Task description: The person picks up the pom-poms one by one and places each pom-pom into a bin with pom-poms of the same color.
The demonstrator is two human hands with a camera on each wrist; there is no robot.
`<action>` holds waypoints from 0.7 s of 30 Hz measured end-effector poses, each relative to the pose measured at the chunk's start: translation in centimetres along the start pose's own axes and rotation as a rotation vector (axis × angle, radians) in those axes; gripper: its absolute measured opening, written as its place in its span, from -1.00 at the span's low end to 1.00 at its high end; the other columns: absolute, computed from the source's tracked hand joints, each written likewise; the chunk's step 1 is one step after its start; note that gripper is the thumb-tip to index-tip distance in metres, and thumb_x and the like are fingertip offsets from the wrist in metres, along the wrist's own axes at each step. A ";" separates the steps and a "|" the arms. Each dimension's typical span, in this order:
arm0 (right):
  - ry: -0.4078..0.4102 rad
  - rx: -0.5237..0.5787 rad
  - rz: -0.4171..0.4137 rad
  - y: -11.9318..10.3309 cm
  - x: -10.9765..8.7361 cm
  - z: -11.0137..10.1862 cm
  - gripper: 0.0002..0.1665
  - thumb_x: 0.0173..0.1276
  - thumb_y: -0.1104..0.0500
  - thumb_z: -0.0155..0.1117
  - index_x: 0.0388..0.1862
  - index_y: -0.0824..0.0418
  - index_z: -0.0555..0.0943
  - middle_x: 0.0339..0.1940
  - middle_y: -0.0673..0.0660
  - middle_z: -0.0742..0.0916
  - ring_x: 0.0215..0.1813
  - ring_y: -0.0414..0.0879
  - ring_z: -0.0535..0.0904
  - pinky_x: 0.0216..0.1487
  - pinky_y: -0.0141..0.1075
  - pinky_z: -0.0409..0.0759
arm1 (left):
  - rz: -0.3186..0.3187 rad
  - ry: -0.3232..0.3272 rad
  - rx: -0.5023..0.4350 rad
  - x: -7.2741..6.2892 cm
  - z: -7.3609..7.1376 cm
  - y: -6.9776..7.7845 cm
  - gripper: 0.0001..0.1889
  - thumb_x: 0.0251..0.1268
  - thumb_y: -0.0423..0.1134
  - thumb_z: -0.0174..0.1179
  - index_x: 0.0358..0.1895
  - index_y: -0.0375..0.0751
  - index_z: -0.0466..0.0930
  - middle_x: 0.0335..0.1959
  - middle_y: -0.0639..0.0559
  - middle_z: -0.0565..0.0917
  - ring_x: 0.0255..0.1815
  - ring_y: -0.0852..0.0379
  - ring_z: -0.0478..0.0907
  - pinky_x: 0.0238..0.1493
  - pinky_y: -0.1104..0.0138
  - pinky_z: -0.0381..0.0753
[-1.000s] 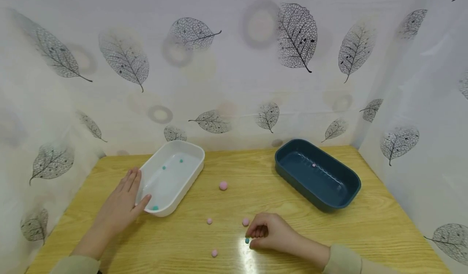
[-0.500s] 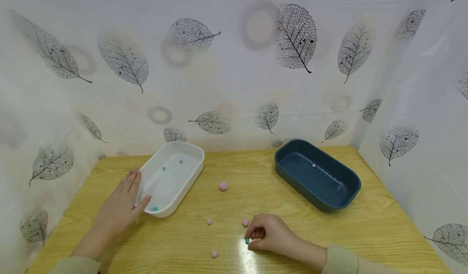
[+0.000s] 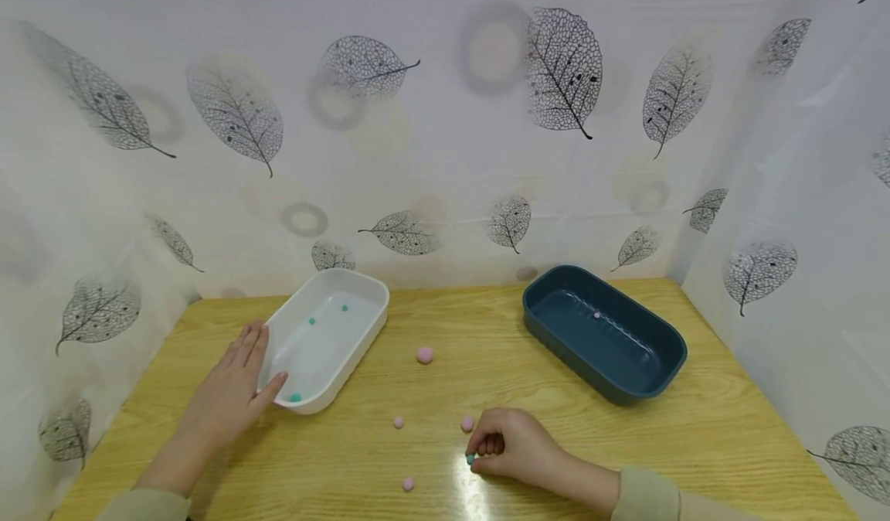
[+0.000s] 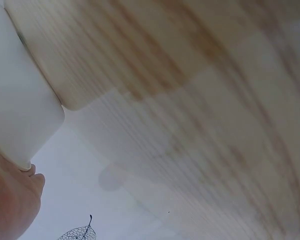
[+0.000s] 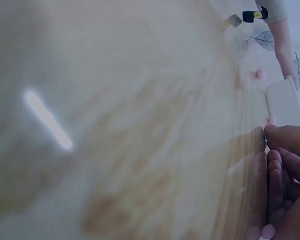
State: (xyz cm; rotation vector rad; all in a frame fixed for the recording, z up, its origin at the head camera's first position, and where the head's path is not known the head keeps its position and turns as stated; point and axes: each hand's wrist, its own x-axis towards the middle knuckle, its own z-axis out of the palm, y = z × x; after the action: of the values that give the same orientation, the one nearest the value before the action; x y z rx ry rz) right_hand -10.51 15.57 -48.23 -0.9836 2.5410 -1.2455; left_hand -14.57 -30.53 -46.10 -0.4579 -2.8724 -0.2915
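My right hand (image 3: pixel 518 444) pinches a small teal ball (image 3: pixel 470 459) between thumb and index finger, low over the table. The other fingers of that hand curl in toward the palm. A pink ball (image 3: pixel 467 424) lies just beyond the fingertips. On the left, my left hand (image 3: pixel 232 386) rests with straight fingers along the near left side of a white tray (image 3: pixel 327 343), thumb over its front corner. Inside that tray lie three teal pieces, the largest a teal ball (image 3: pixel 295 398) at the near end. The left wrist view shows the hand (image 4: pixel 12 195) against the tray wall (image 4: pixel 25 100).
A dark blue tray (image 3: pixel 605 343) stands at the right with one small pink ball (image 3: pixel 596 315) in it. Between the trays lie a larger pink ball (image 3: pixel 425 355), a small pink ball (image 3: pixel 399 423) and another pink ball (image 3: pixel 408 484). A leaf-print curtain (image 3: pixel 445 158) hangs behind the wooden table (image 3: pixel 459 312).
The right thumb and index finger have closed onto the teal ball from just beside it, the hand moving slightly left. My left hand and both trays stay in place.
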 end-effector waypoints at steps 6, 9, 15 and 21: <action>-0.006 0.013 0.002 0.1 0.1 0.0 -0.86 0.22 0.25 0.65 -0.35 0.03 0.82 -0.43 -0.11 0.73 -0.34 -0.52 0.52 -0.34 -0.54 0.64 | -0.007 -0.001 0.005 0.0 0.0 0.0 -0.10 0.64 0.07 0.08 0.64 -0.60 -0.02 0.68 -0.53 0.08 0.76 -0.37 -0.06 0.78 0.28 -0.48; -0.024 0.045 0.022 0.2 0.2 -0.1 -0.86 0.24 0.27 0.63 -0.35 0.04 0.82 -0.43 -0.11 0.73 -0.33 -0.52 0.53 -0.33 -0.53 0.66 | -0.008 -0.002 0.005 0.0 0.0 0.0 -0.10 0.64 0.07 0.08 0.64 -0.60 -0.02 0.68 -0.52 0.08 0.76 -0.38 -0.04 0.82 0.18 -0.37; -0.053 0.115 0.056 0.2 0.3 -0.4 -0.90 0.27 0.26 0.60 -0.35 0.07 0.82 -0.41 -0.09 0.75 -0.34 -0.52 0.56 -0.33 -0.50 0.69 | -0.013 -0.013 -0.003 0.1 -0.2 0.0 -0.10 0.64 0.07 0.08 0.65 -0.59 -0.03 0.69 -0.52 0.06 0.75 -0.39 -0.03 0.83 0.04 -0.22; -0.077 0.178 0.095 0.3 0.4 -0.7 -0.92 0.29 0.24 0.60 -0.33 0.08 0.82 -0.40 -0.09 0.78 -0.36 -0.49 0.59 -0.33 -0.49 0.70 | -0.011 -0.016 -0.006 0.0 -0.3 0.2 -0.10 0.64 0.07 0.08 0.65 -0.60 -0.03 0.69 -0.52 0.06 0.75 -0.40 -0.04 0.81 0.20 -0.41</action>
State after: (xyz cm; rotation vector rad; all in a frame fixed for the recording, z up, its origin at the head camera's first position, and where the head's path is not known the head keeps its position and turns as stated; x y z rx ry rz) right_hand -11.23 15.89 -47.91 -0.8457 2.3423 -1.3516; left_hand -14.50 -30.45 -45.75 -0.4475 -2.8915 -0.3002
